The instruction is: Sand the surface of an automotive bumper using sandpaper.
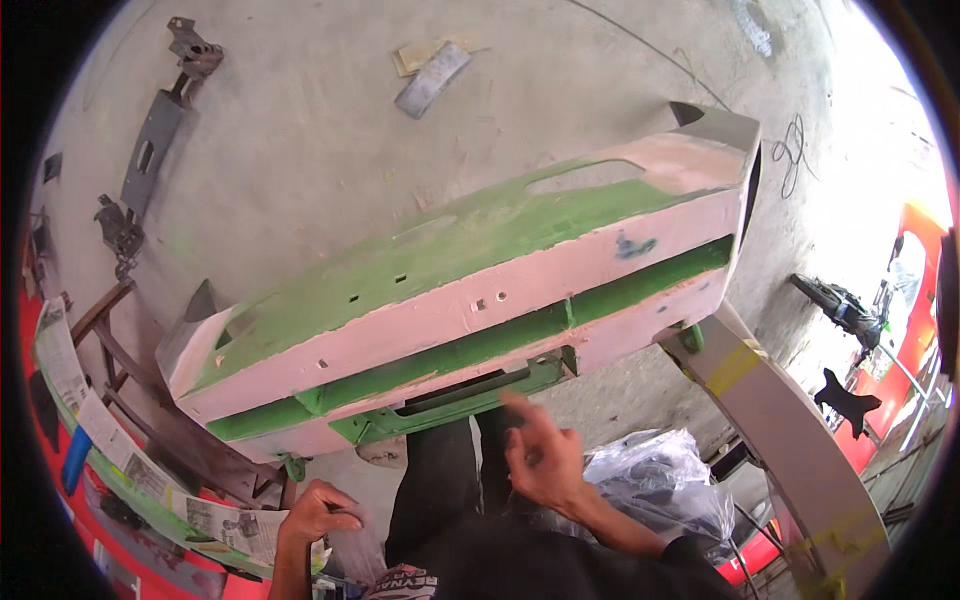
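A long car bumper, patched green and pale pink, lies across the middle in front of me. Its lower edge has a green recessed opening. Just below that edge is my right hand, its forefinger stretched toward the rim and its other fingers loosely bent; nothing shows in it. Whether the fingertip touches the bumper I cannot tell. Lower left, my left hand is closed, thumb against fingers, at the top of a pale, thin, see-through sheet that hangs beside my leg.
Right of me stands a curved grey panel with yellow tape, near crumpled clear plastic. Newspaper covers a red and green panel at left, beside a brown metal frame. Metal brackets and a flat grey piece lie on the concrete.
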Tool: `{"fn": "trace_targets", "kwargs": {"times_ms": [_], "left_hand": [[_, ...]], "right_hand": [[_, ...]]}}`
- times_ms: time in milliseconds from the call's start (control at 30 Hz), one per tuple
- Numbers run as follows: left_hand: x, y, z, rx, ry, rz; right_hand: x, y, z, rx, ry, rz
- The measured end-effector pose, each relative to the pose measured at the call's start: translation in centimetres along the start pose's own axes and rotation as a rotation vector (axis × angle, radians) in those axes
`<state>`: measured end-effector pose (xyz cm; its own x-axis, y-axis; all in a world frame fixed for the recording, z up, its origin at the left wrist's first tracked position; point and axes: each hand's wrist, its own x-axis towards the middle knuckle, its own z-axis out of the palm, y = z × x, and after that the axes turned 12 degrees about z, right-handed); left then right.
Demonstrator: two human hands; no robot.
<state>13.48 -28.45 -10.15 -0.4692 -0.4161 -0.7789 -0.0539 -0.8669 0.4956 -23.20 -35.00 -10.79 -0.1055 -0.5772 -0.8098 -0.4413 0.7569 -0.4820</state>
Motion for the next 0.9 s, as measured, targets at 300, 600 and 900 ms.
{"fn": "trace_targets", "kwargs": {"times_ms": [300, 600, 900], "left_hand": [[-1.1, 3.3, 4.3, 0.25, 0.028, -0.02], [-6.8, -1.9, 8.2, 0.256, 0.074, 0.152], [-11.0, -6.5, 14.0, 0.213, 0.085, 0.305]], "right_hand": [[3.3, -8.5, -2.1, -0.518, 0.251, -0.048], [5.1, -6.7, -3.4, -0.511, 0.371, -0.098], [-1.5, 6.5, 0.2, -0.498, 0.096, -0.368]]}}
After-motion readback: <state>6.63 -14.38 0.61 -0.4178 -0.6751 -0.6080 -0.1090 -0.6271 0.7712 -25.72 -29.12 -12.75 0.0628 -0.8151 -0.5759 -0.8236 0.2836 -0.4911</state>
